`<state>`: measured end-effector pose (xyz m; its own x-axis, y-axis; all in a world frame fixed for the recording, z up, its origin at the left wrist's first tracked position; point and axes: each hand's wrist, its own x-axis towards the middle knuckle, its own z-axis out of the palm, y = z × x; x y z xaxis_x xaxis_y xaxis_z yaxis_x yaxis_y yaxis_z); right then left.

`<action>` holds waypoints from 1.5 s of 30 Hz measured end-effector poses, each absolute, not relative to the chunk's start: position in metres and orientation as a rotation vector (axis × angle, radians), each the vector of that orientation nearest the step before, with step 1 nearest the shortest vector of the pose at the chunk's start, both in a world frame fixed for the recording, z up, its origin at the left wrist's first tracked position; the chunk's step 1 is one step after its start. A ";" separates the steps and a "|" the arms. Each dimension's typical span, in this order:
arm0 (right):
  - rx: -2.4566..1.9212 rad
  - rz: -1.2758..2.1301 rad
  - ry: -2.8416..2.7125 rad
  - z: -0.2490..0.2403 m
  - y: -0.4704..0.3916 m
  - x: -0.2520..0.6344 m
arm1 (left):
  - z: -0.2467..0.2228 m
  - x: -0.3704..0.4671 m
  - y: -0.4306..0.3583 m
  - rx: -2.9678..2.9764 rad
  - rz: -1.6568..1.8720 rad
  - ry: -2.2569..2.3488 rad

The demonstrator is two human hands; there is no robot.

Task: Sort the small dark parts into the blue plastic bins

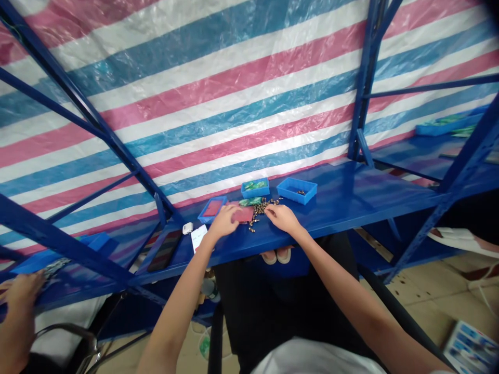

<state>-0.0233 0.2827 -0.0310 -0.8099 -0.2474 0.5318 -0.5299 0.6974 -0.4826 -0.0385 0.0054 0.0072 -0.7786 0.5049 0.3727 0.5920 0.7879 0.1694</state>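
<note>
Head view: your left hand (223, 221) rests fingers-flat on the red pad (242, 213) near the shelf's (343, 200) front edge, while your right hand (283, 217), fingers curled narrow, touches brass parts (262, 208) just right of it.

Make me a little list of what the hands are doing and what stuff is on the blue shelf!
left hand: resting on a red flat piece
right hand: touching a pile of small brass parts
trays: three blue trays, one with green bits, one nearly bare, one with red inside
surface: blue metal shelf
behind: striped plastic sheet
nearby: another person's hand at far left
</note>
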 end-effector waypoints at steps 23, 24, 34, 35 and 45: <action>0.612 0.950 -2.480 -0.030 0.282 -0.026 | -0.027 -0.038 0.010 -0.480 -1.279 -2.421; 0.614 0.953 -2.476 -0.030 0.281 -0.026 | -0.027 -0.039 0.011 -0.435 -1.274 -2.365; 0.650 1.168 -2.325 -0.036 0.281 -0.031 | -0.023 -0.042 0.057 -0.050 -2.077 -1.638; 0.657 1.220 -2.277 -0.036 0.281 -0.032 | -0.023 -0.038 0.064 -0.107 -2.162 -1.623; 0.840 1.286 -2.279 -0.036 0.281 -0.031 | -0.027 -0.018 0.084 -0.300 -2.318 -1.760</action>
<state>-0.0305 0.2812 -0.0359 -0.7437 -0.3082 0.5932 -0.6672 0.3988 -0.6291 -0.0179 0.0838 -0.0270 -0.9560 -0.0480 0.2893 0.2915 -0.2616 0.9201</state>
